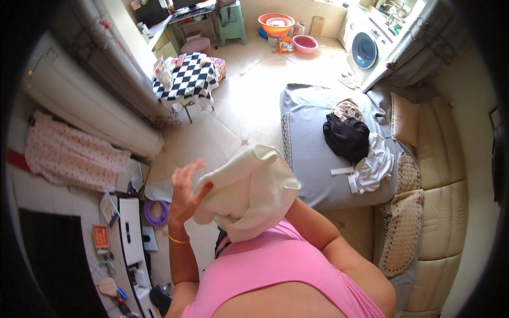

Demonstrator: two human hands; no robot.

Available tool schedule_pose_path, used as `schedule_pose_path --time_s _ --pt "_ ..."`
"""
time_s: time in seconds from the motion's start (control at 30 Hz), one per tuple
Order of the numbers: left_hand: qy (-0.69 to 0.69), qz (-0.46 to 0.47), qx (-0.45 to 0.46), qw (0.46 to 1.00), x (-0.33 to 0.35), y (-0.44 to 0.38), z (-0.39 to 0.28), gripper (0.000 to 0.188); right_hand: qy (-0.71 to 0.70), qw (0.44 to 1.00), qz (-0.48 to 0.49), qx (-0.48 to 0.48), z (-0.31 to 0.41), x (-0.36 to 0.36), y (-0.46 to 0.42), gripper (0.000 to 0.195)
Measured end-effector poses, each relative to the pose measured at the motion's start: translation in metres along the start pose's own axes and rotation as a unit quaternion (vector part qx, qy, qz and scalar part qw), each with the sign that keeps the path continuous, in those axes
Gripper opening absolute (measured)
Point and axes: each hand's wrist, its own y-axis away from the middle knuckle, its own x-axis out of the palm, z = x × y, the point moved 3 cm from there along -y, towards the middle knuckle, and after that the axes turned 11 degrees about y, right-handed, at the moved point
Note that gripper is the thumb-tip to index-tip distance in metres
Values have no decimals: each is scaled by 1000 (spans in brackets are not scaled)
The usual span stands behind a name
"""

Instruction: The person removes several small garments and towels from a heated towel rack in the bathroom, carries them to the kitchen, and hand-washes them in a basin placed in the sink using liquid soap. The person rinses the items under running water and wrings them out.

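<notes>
A cream-white folded cloth (pixel 248 190) is held up in front of my pink top, its folds bunched and one edge rolled over at the top. My left hand (pixel 187 190) is at its left side with the fingers spread and slightly blurred. The red-nailed thumb lies against the cloth's edge. From the right my forearm reaches in beneath the cloth, which hides my right hand, so its grip does not show. Farther right, a black garment (pixel 346 137), a white garment (pixel 373 163) with tags and a patterned cloth (pixel 348 108) lie heaped on a grey-covered bed or daybed (pixel 308 159).
A beige leather sofa (pixel 441 214) runs along the right. On the left are a long white cabinet (pixel 131 238) and a purple ring (pixel 156 212). A table with a checkered cloth (pixel 191 77), basins (pixel 305 43) and a front-loading washing machine (pixel 364 49) stand farther off.
</notes>
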Motion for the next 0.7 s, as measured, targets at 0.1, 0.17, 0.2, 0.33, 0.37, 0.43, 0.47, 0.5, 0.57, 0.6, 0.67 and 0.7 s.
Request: schedule_pose_path --time_s 0.1,0.17,0.2,0.33,0.37,0.43,0.47,0.5,0.57,0.6,0.67,0.7 --pt "254 159 -79 951 -12 -106 42 59 12 1000 -13 -20 39 -8 -94 51" --pt "360 183 -71 912 -6 -175 52 45 41 998 -32 -42 68 -21 -142 53" --pt "381 161 -96 905 -3 -210 62 42 73 995 -44 -57 79 -29 -158 54" --pt "496 75 -231 834 0 -354 81 35 439 866 -96 -217 145 -77 -222 58" --pt "528 81 -248 808 5 -393 83 40 535 794 -124 -261 162 -89 -235 59" --pt "595 102 -273 749 19 -463 92 48 537 786 -154 -265 192 -111 -264 61" --pt "634 119 -268 715 25 -492 97 52 549 768 -166 -285 207 -119 -280 62" --pt "667 136 -272 680 31 -523 101 55 341 899 -139 -237 224 -125 -302 68" --pt "722 200 -280 601 39 -586 108 58 -144 975 -108 -132 263 -139 -350 83" --pt "747 230 -281 558 43 -618 110 59 -162 974 -90 -134 283 -147 -373 90" --pt "751 236 -273 552 50 -679 128 60 -198 969 -55 -136 321 -164 -418 104" --pt "753 235 -279 548 54 -709 136 61 -189 967 -104 -136 337 -181 -441 83"
